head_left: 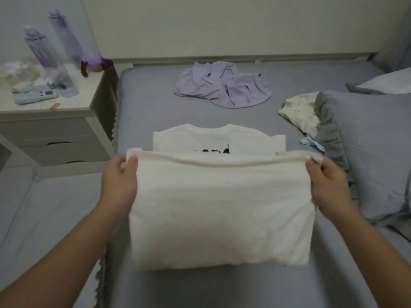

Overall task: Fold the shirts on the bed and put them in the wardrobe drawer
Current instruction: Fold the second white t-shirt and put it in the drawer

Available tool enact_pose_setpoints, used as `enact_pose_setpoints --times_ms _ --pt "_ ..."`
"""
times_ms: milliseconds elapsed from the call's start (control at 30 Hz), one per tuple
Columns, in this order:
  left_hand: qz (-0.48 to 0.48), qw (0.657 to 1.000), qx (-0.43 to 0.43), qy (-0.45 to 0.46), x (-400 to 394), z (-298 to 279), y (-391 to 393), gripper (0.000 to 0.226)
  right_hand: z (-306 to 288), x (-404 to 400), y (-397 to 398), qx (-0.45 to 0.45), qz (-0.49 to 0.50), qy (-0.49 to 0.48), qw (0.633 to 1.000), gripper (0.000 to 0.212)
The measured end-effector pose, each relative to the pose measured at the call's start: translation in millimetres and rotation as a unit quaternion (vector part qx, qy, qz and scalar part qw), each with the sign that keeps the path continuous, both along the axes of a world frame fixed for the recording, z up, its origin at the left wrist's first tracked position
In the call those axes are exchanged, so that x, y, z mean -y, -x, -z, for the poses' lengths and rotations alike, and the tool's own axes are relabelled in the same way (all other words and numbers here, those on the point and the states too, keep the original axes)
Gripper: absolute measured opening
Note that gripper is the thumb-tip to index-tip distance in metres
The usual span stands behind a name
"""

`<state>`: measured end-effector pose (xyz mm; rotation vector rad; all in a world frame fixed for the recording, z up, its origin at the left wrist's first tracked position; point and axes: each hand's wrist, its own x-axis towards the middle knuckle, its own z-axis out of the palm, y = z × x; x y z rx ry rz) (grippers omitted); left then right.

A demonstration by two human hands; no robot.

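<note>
i see left hand (120, 176) and right hand (327, 181) pinching white shirt (220, 207) hem corners mid-frame, lifted over bed (151, 107); purple shirt (222, 87) crumpled upper centre.

Two bare forearms reach into view from the bottom corners, with no sleeve, watch, bracelet or ring showing on them. The left hand (121, 174) and the right hand (327, 181) are both uncovered. The nails are short and plain where they show on the thumbs.
</note>
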<state>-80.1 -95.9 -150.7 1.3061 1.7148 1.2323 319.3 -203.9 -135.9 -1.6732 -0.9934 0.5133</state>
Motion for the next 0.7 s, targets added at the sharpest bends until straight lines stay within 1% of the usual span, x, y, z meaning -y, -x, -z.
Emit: enact_pose_setpoints --times_ms 33,100,167,200,267,300,333,367,433,467,533,567,633,667,700 --pt "0.0 1.0 -0.004 -0.001 -32 -3 -5 0.017 -3 -30 -9 -0.012 0.003 -0.009 1.0 0.016" --pt "-0.004 1.0 -0.022 -0.001 -94 -7 -19 0.019 -7 -89 -23 -0.025 0.015 -0.016 0.999 0.021" --pt "-0.006 0.999 -0.04 0.006 -149 -1 -33 0.021 -2 -141 -34 -0.022 0.036 0.001 0.999 0.022" --pt "-0.009 0.999 -0.042 0.017 -171 8 -38 0.024 6 -162 -39 -0.005 0.05 0.023 0.998 0.023" --pt "-0.009 0.997 -0.017 0.07 -202 33 -44 0.037 31 -191 -48 0.043 0.086 0.084 0.992 0.02" --pt "-0.003 0.993 -0.012 0.116 -207 48 -46 0.045 44 -198 -50 0.049 0.103 0.123 0.986 0.018" --pt "0.006 0.988 -0.025 0.154 -206 62 -46 0.052 56 -202 -49 0.039 0.118 0.161 0.979 0.023" --pt "0.017 0.984 -0.049 0.172 -199 75 -45 0.057 67 -201 -46 0.033 0.136 0.195 0.971 0.031" --pt "0.025 0.987 -0.078 0.141 -174 91 -40 0.063 78 -181 -36 0.065 0.174 0.225 0.957 0.043" --pt "0.014 0.99 -0.076 0.116 -158 94 -37 0.067 81 -164 -31 0.084 0.18 0.216 0.956 0.045" --pt "-0.024 0.993 -0.045 0.106 -130 93 -30 0.071 81 -118 -22 0.103 0.176 0.21 0.956 0.043" --pt "-0.022 0.992 -0.03 0.123 -117 93 -25 0.067 79 -93 -17 0.093 0.167 0.221 0.956 0.039" --pt "0.029 0.982 -0.029 0.186 -89 91 -18 0.054 77 -44 -8 0.033 0.137 0.245 0.959 0.026" --pt "0.062 0.972 -0.035 0.222 -74 90 -15 0.048 77 -24 -2 -0.003 0.124 0.251 0.96 0.024" --pt "0.091 0.962 -0.033 0.256 -59 88 -13 0.045 78 -6 5 -0.034 0.111 0.256 0.96 0.027"
